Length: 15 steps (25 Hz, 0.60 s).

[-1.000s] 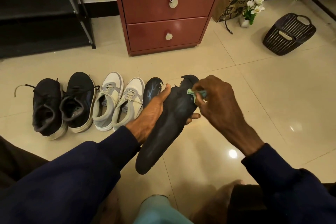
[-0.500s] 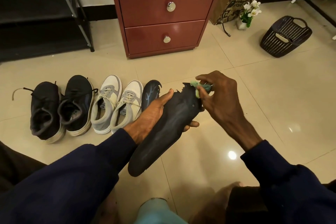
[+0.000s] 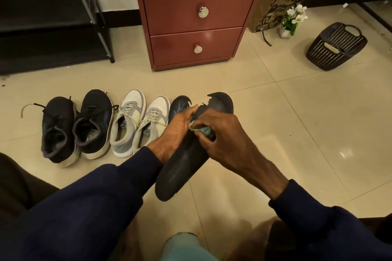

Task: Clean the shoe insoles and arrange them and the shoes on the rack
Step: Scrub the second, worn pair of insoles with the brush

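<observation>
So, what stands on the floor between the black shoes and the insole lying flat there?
A pair of white and grey sneakers, side by side, toes toward the drawer cabinet. The head view shows it.

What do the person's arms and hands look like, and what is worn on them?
Both arms wear long dark navy sleeves, plain and unmarked: the left sleeve and the right sleeve end at the wrists. The left hand and the right hand are bare; no gloves, watch or rings show.

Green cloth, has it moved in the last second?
Yes. Against the floor insole, the cloth has slid toward the person, away from the torn toe of the held insole.
</observation>
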Available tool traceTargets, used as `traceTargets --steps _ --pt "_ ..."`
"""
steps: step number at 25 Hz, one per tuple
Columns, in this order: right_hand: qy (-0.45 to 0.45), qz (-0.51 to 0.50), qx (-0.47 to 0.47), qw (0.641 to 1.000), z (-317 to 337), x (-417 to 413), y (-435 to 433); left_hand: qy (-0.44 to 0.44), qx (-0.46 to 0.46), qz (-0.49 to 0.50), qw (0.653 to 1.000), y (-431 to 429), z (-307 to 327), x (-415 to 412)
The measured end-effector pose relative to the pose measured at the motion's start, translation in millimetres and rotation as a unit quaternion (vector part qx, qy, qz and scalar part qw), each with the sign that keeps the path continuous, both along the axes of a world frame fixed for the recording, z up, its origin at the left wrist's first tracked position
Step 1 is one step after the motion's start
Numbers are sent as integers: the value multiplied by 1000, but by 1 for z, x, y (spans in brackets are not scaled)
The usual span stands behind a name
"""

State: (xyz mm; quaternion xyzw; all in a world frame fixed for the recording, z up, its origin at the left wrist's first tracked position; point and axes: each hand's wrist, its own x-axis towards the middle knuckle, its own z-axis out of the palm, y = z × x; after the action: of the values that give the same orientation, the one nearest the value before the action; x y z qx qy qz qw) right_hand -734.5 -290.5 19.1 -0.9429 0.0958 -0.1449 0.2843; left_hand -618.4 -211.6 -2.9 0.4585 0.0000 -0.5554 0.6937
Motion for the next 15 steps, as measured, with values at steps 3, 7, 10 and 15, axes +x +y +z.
traceTargets --steps 3,7,10,15 --pt "19 -81 -60 995 5 1 -28 44 -13 -27 999 4 3 -3" --pt "17 -119 -70 990 5 -5 -30 79 -11 -60 995 3 4 -4" --pt "62 6 -1 998 6 -6 -17 82 -3 -54 995 2 -5 1" --pt "51 -162 -105 980 2 -9 -44 94 17 -61 994 0 -5 -6"
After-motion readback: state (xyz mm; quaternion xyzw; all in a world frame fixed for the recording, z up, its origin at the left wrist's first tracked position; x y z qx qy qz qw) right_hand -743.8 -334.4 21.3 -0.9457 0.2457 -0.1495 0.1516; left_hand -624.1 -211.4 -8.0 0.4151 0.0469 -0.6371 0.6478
